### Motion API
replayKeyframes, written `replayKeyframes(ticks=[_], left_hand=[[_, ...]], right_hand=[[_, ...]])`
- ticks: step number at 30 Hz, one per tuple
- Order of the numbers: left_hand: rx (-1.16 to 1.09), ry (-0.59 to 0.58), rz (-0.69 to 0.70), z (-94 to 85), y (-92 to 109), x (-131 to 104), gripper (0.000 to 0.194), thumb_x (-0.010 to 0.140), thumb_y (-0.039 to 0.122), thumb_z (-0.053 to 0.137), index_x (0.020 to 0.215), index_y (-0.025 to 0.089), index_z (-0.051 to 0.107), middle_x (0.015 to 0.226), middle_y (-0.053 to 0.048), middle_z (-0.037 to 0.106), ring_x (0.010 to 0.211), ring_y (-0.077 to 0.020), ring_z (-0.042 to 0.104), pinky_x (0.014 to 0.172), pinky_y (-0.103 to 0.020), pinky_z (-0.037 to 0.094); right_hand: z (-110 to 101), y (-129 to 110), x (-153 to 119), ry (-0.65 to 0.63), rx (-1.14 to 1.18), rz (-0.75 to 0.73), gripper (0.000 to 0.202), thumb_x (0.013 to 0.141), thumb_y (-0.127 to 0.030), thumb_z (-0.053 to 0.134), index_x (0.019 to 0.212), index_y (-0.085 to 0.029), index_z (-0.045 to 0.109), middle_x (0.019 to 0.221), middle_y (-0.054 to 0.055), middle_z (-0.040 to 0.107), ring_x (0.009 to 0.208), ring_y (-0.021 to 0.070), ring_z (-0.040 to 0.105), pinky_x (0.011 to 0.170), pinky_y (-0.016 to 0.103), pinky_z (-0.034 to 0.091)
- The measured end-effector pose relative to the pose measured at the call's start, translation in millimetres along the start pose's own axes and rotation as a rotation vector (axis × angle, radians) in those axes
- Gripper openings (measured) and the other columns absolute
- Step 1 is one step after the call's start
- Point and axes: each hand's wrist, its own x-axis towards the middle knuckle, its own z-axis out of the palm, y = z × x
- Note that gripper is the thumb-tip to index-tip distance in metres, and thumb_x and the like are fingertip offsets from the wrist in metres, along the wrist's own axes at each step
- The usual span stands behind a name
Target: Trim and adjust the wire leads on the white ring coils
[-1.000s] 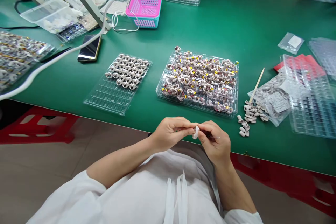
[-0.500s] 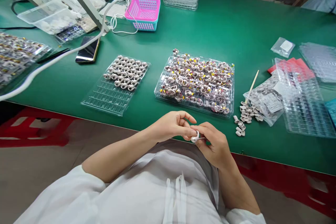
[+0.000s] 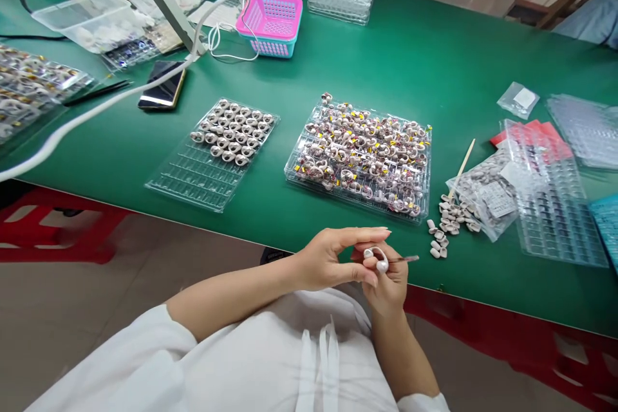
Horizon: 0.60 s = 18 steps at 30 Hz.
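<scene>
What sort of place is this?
Probably a workshop or factory assembly area: a green workbench, a clear tray with matching pale pieces in rows, and a small white curved piece in the person's right hand.

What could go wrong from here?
Three risks:
1. The white hooked piece is in the right hand, by the near edge of the green table; a slip might send it to the floor.
2. A thin tool juts from that same hand, so its tip could scratch something or catch.
3. Loose small covers lie outside the clear bag; a stray forearm might scatter them.
</scene>
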Motion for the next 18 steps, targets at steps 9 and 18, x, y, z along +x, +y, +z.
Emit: replayKeyframes(ticks=[9,18], left_hand=[[-0.050,0.077,0.141,4.1,-4,-8,0.049,0.087,0.020,0.072,0.135,0.026,0.062,0.134,-0.014,0.067,0.129,-0.0304,0.060,0.107,-0.043,0.051],[-0.121,0.059,0.122,-0.7,-6,-7,0.051,0.086,0.015,0.072,0.136,0.023,0.061,0.137,-0.016,0.064,0.132,-0.0309,0.057,0.111,-0.045,0.047]], right_hand=[[15,4,-5,0.074,-0.205,-0.077,0.041,0.087,-0.057,0.060,0.066,-0.021,0.065,0.067,0.003,0.059,0.064,0.0187,0.058,0.058,0.032,0.047],[8,-1,2,-0.008,-0.313,-0.113,0.029,0.088,-0.045,0.062,0.075,-0.020,0.070,0.067,0.003,0.063,0.064,0.0192,0.060,0.060,0.033,0.050]])
